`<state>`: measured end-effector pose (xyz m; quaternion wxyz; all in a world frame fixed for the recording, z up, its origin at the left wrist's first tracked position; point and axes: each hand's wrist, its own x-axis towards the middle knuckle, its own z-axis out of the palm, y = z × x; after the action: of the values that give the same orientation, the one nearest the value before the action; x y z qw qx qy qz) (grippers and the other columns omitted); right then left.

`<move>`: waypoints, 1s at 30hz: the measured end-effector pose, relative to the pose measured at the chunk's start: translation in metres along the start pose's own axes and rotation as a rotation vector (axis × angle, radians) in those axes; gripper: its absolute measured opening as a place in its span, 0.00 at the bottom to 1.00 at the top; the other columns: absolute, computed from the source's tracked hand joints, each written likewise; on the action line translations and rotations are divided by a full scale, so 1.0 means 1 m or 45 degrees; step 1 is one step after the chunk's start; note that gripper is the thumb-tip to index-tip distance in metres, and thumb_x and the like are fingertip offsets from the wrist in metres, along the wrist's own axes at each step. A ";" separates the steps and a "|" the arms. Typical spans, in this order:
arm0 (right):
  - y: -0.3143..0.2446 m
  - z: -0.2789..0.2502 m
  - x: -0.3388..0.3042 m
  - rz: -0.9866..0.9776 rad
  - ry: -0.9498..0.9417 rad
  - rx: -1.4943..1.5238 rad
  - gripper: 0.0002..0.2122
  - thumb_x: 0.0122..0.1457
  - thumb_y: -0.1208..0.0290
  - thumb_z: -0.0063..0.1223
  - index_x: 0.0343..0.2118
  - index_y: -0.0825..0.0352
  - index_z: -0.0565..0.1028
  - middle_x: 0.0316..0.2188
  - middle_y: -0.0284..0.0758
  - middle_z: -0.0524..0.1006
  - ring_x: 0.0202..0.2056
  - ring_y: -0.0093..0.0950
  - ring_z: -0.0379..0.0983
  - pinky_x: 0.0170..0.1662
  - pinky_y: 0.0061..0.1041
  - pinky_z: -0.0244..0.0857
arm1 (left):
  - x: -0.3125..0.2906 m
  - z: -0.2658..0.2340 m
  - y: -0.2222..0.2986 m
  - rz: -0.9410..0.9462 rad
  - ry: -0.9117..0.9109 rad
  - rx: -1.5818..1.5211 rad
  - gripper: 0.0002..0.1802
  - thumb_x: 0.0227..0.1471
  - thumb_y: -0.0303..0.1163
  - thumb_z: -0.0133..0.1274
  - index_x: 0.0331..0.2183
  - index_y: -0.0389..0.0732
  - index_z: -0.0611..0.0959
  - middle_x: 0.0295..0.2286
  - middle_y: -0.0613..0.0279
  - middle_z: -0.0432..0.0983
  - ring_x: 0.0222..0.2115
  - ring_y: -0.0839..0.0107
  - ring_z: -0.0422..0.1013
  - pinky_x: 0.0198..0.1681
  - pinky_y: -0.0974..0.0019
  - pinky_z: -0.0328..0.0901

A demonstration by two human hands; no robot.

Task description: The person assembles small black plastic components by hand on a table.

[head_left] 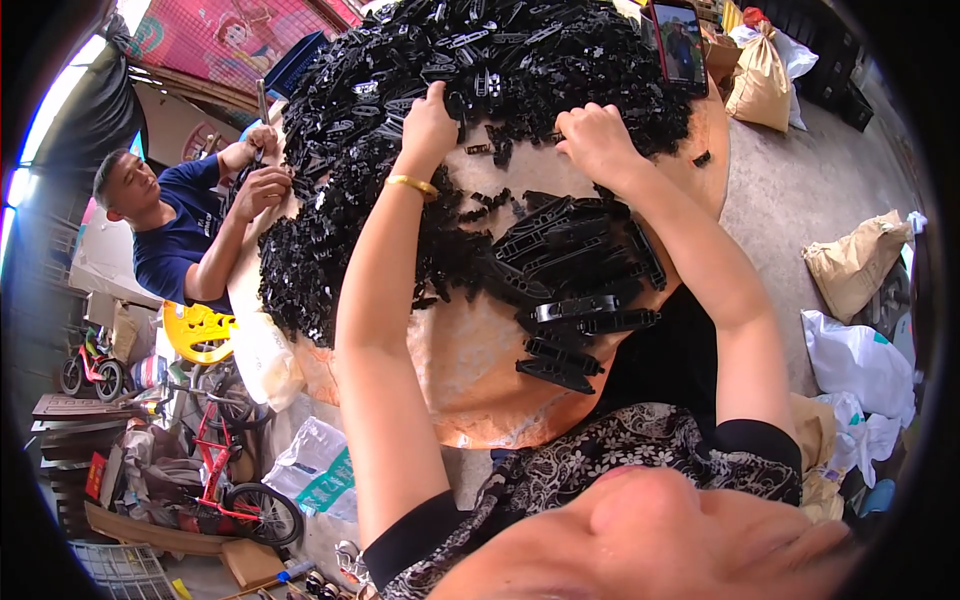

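Observation:
A big heap of small black plastic parts covers the far part of a round table. My left hand is at the heap's near edge, its fingers curled and one digit pointing up; whatever they grip is hidden. To its right, my right hand is closed beside the heap, fingertips bent down, and what lies in them is too small to make out. Between my forearms sits a group of longer black plastic pieces, some stacked side by side. A few loose small parts lie between the hands and that group.
At the left edge a co-worker handles parts with both hands. A phone stands at the table's far right. A yellow stool, a red bicycle and a white sack are left; more sacks lie right.

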<state>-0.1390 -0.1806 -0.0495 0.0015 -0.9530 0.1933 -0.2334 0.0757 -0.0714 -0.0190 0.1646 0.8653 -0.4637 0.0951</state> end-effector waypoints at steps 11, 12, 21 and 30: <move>-0.013 -0.008 -0.003 0.031 0.071 0.139 0.08 0.45 0.72 0.59 0.30 0.64 0.75 0.27 0.35 0.75 0.36 0.34 0.71 0.39 0.34 0.61 | -0.079 -0.050 0.009 -0.439 -0.160 -2.384 0.07 0.54 0.23 0.48 0.36 0.35 0.70 0.29 0.55 0.72 0.30 0.60 0.73 0.34 0.58 0.73; -0.015 -0.008 -0.005 0.027 0.071 0.139 0.08 0.45 0.72 0.59 0.30 0.64 0.75 0.27 0.35 0.75 0.36 0.34 0.71 0.39 0.34 0.61 | -0.087 -0.053 0.011 -0.439 -0.156 -2.385 0.07 0.54 0.23 0.48 0.36 0.35 0.70 0.29 0.55 0.72 0.30 0.60 0.73 0.34 0.58 0.73; -0.016 -0.010 -0.010 -0.090 -0.162 0.080 0.07 0.49 0.68 0.56 0.29 0.63 0.74 0.30 0.35 0.76 0.36 0.34 0.71 0.40 0.35 0.61 | -0.117 -0.050 0.034 -0.360 -0.324 -2.223 0.14 0.54 0.26 0.48 0.44 0.36 0.73 0.30 0.65 0.71 0.32 0.72 0.71 0.39 0.61 0.71; -0.022 -0.022 -0.005 0.093 0.074 0.669 0.07 0.51 0.70 0.55 0.32 0.66 0.73 0.24 0.36 0.75 0.30 0.33 0.73 0.36 0.31 0.65 | -0.119 -0.045 0.039 -0.298 -0.355 -2.092 0.16 0.51 0.24 0.53 0.44 0.38 0.74 0.34 0.65 0.74 0.33 0.76 0.72 0.36 0.73 0.69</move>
<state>-0.1449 -0.1569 -0.0297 0.2517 -0.9053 0.1601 -0.3025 -0.0228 0.0172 -0.0078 0.6920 0.5167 -0.3091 -0.3982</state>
